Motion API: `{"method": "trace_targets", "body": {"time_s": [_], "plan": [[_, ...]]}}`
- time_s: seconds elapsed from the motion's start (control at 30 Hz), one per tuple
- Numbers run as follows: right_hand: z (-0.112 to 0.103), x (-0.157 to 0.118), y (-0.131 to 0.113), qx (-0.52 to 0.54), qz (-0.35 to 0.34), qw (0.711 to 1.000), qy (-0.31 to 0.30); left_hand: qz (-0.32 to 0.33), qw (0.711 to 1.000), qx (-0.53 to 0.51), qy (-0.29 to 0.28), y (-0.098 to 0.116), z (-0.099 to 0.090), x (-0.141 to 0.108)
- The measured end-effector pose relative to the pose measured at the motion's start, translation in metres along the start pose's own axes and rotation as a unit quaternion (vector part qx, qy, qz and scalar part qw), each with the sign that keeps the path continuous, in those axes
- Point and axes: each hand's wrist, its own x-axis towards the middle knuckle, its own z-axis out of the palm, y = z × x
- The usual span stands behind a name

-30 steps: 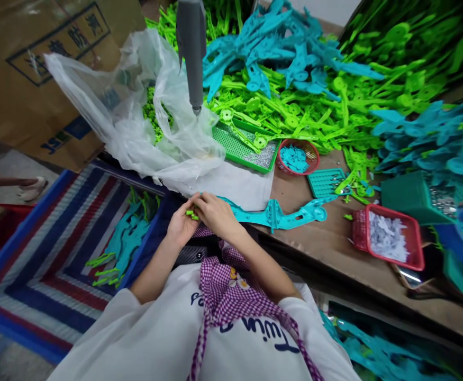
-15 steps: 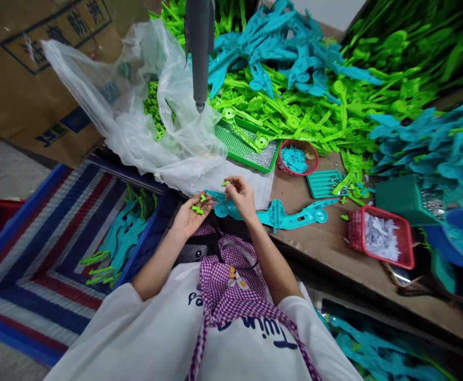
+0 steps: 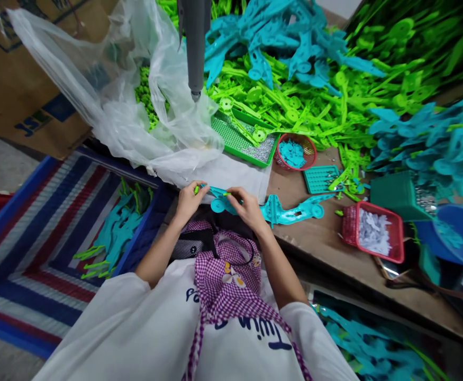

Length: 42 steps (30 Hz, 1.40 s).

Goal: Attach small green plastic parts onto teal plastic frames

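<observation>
A long blue plastic part (image 3: 290, 214) lies along the table's front edge, its left end between my hands. My left hand (image 3: 190, 201) is closed at the tip of that end, with a small green piece (image 3: 197, 189) showing at its fingertips. My right hand (image 3: 247, 206) pinches at the same part farther right, where another small green piece (image 3: 226, 194) shows by the fingertips. Any other small pieces inside my left palm are hidden.
A grey pointed tool (image 3: 195, 63) hangs above a plastic bag (image 3: 116, 116). Behind are a green tray (image 3: 231, 138), a red basket (image 3: 314, 159), and heaps of green and blue parts (image 3: 271, 32). A red basket of white pieces (image 3: 400, 238) stands right; a lined crate (image 3: 20, 185) stands left.
My left hand has turned from palm-up, showing several green pieces, to gripping the blue part's left end. My right hand has lowered onto the part. The view has shifted slightly.
</observation>
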Motion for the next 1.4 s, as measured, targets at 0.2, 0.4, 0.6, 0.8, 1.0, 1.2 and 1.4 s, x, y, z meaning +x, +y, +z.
{"method": "trace_targets", "body": {"time_s": [0.2,0.4,0.6,0.8,1.0,1.2,1.4], "plan": [[0.0,0.006,0.002,-0.061,-0.042,0.997,-0.017,-0.014,1.0,0.013,0.014,-0.008,0.007,-0.001],[0.001,0.006,0.004,-0.067,-0.049,0.996,-0.016,-0.01,1.0,0.023,0.014,-0.011,0.008,-0.001],[0.001,0.01,-0.003,-0.109,-0.087,0.988,-0.072,-0.001,0.999,0.037,0.017,-0.015,0.009,0.0],[0.002,0.013,0.0,-0.134,-0.084,0.984,-0.087,0.005,0.999,0.046,0.027,-0.015,0.01,0.0],[0.008,0.014,0.005,-0.135,-0.067,0.986,-0.072,0.003,0.998,0.063,0.032,-0.012,0.01,0.001],[0.026,0.018,0.003,-0.124,-0.067,0.99,-0.007,-0.012,0.998,0.022,0.061,-0.007,0.001,0.005],[0.019,0.01,-0.016,-0.079,-0.085,0.992,0.044,-0.179,0.912,-0.364,0.063,0.028,-0.021,-0.013]]}}
